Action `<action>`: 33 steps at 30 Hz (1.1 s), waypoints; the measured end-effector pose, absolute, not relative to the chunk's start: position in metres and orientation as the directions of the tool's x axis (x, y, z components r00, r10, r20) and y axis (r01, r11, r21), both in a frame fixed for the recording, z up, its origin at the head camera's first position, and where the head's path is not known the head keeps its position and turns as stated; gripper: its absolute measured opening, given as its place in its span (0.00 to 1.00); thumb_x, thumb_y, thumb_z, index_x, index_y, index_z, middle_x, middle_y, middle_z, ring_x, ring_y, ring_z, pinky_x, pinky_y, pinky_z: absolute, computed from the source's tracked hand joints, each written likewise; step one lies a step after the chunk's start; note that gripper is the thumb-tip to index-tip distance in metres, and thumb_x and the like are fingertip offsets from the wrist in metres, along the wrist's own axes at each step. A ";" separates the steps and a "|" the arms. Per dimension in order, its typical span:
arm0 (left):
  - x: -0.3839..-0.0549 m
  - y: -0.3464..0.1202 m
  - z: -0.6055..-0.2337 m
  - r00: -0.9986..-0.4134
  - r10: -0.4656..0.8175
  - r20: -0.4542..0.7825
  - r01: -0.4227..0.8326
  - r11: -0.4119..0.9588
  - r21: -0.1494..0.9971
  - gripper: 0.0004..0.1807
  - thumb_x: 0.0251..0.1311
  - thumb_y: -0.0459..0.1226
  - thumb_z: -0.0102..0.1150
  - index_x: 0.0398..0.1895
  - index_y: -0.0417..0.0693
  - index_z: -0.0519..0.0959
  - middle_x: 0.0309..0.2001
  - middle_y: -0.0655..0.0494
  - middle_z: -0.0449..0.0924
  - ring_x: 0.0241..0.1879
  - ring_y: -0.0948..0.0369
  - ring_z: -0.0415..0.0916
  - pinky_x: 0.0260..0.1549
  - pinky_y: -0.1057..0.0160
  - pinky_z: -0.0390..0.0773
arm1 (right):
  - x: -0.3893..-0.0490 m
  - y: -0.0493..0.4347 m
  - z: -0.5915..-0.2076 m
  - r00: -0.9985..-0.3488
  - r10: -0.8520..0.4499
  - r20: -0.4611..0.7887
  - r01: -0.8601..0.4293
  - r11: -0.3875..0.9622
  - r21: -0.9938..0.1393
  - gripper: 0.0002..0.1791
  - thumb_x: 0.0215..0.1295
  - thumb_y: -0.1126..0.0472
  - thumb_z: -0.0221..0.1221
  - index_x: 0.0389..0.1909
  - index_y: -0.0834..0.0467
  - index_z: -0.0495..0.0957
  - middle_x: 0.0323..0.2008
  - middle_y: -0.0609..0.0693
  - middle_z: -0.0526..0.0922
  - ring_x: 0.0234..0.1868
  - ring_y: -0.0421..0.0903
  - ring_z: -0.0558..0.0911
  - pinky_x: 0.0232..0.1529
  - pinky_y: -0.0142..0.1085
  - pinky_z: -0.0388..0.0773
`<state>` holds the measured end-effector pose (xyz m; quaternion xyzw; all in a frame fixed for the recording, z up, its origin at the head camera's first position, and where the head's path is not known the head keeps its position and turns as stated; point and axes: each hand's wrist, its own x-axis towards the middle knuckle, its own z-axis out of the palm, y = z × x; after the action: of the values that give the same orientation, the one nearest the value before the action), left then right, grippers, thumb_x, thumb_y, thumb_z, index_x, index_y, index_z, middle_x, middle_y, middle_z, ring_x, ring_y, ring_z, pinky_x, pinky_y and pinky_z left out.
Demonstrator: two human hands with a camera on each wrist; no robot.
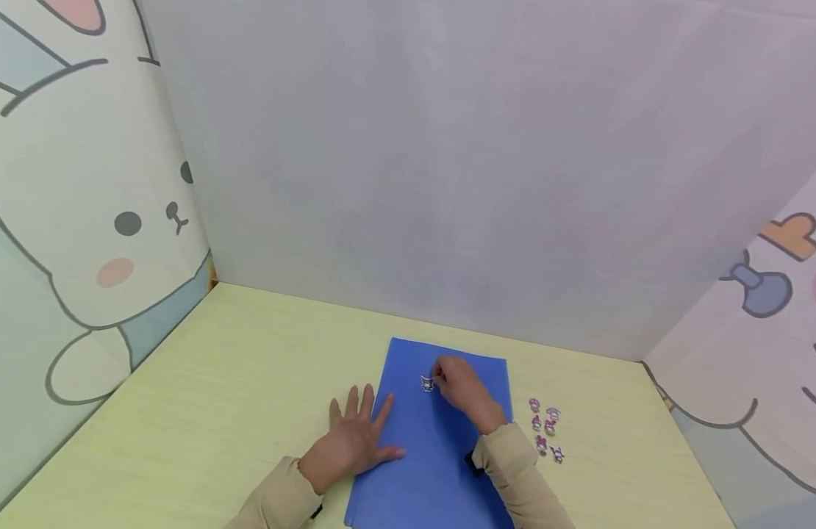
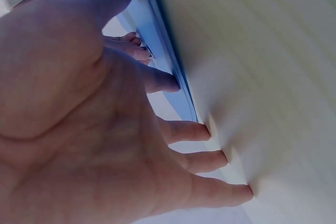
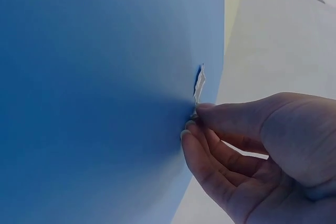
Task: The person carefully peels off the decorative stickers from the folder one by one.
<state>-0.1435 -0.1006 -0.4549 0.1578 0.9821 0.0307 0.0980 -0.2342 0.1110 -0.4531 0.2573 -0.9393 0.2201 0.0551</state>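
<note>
A small black-and-white cartoon character sticker point(image 1: 427, 383) is at the upper middle of a blue folder point(image 1: 414, 488). My right hand point(image 1: 464, 388) pinches the sticker's right edge between thumb and fingertips. In the right wrist view the sticker point(image 3: 200, 81) stands tilted up, close over the blue surface. My left hand point(image 1: 351, 443) is spread flat at the folder's left edge. Its thumb and index fingertip touch the folder, and the other fingertips rest on the table, as the left wrist view shows.
Several small pink and purple character stickers point(image 1: 542, 444) lie on the pale yellow table point(image 1: 262, 367) to the right of the folder. A grey-white wall sheet point(image 1: 434, 184) rises behind the table, with cartoon-printed panels point(image 1: 117, 184) at both sides.
</note>
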 end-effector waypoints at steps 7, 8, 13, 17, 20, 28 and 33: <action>-0.142 -0.100 -0.454 -0.932 0.315 -0.181 0.304 0.949 0.089 0.48 0.63 0.69 0.54 0.78 0.51 0.64 0.75 0.37 0.58 0.75 0.37 0.55 0.64 0.29 0.61 | -0.235 0.112 -0.453 -0.846 -0.483 0.226 -0.533 0.755 -0.381 0.08 0.68 0.78 0.58 0.32 0.64 0.77 0.30 0.56 0.80 0.28 0.46 0.74 0.29 0.38 0.70; -0.142 -0.100 -0.453 -0.932 0.315 -0.182 0.304 0.949 0.087 0.48 0.63 0.69 0.54 0.78 0.51 0.64 0.75 0.37 0.58 0.75 0.37 0.55 0.64 0.29 0.61 | -0.234 0.112 -0.453 -0.844 -0.485 0.227 -0.535 0.753 -0.383 0.08 0.68 0.78 0.58 0.31 0.64 0.77 0.30 0.55 0.80 0.28 0.46 0.73 0.30 0.38 0.70; -0.142 -0.100 -0.453 -0.931 0.311 -0.191 0.300 0.950 0.085 0.48 0.64 0.69 0.54 0.78 0.51 0.64 0.76 0.37 0.58 0.75 0.37 0.55 0.64 0.29 0.61 | -0.233 0.113 -0.455 -0.837 -0.498 0.229 -0.547 0.738 -0.396 0.08 0.68 0.77 0.59 0.32 0.63 0.77 0.30 0.54 0.79 0.29 0.44 0.73 0.31 0.38 0.71; -0.142 -0.101 -0.453 -0.930 0.309 -0.198 0.298 0.951 0.083 0.48 0.64 0.69 0.53 0.78 0.51 0.63 0.76 0.38 0.58 0.75 0.37 0.54 0.64 0.30 0.61 | -0.232 0.113 -0.455 -0.827 -0.509 0.240 -0.561 0.719 -0.410 0.07 0.68 0.76 0.60 0.33 0.63 0.78 0.29 0.53 0.79 0.28 0.43 0.73 0.30 0.36 0.71; -0.143 -0.101 -0.453 -0.930 0.307 -0.201 0.296 0.951 0.083 0.48 0.64 0.70 0.53 0.78 0.52 0.63 0.76 0.38 0.58 0.76 0.37 0.54 0.65 0.29 0.60 | -0.232 0.113 -0.454 -0.825 -0.511 0.242 -0.563 0.708 -0.426 0.06 0.68 0.76 0.60 0.34 0.63 0.79 0.29 0.52 0.79 0.27 0.41 0.73 0.29 0.35 0.72; -0.143 -0.101 -0.455 -0.930 0.308 -0.202 0.296 0.951 0.085 0.48 0.63 0.70 0.53 0.79 0.52 0.63 0.76 0.38 0.58 0.76 0.37 0.54 0.65 0.30 0.60 | -0.231 0.111 -0.453 -0.840 -0.502 0.204 -0.533 0.696 -0.481 0.04 0.66 0.76 0.63 0.39 0.67 0.80 0.33 0.56 0.83 0.32 0.47 0.81 0.34 0.41 0.80; -0.144 -0.101 -0.457 -0.929 0.312 -0.199 0.300 0.950 0.089 0.48 0.64 0.70 0.53 0.79 0.52 0.63 0.76 0.38 0.57 0.76 0.37 0.54 0.65 0.29 0.60 | -0.231 0.112 -0.453 -0.831 -0.517 0.207 -0.548 0.695 -0.465 0.07 0.65 0.79 0.61 0.40 0.68 0.83 0.35 0.59 0.84 0.35 0.51 0.83 0.37 0.45 0.81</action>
<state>-0.1440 -0.1009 -0.4574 0.1558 0.9817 0.0284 0.1057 -0.2306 0.1121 -0.4535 0.2893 -0.9201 0.2624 0.0302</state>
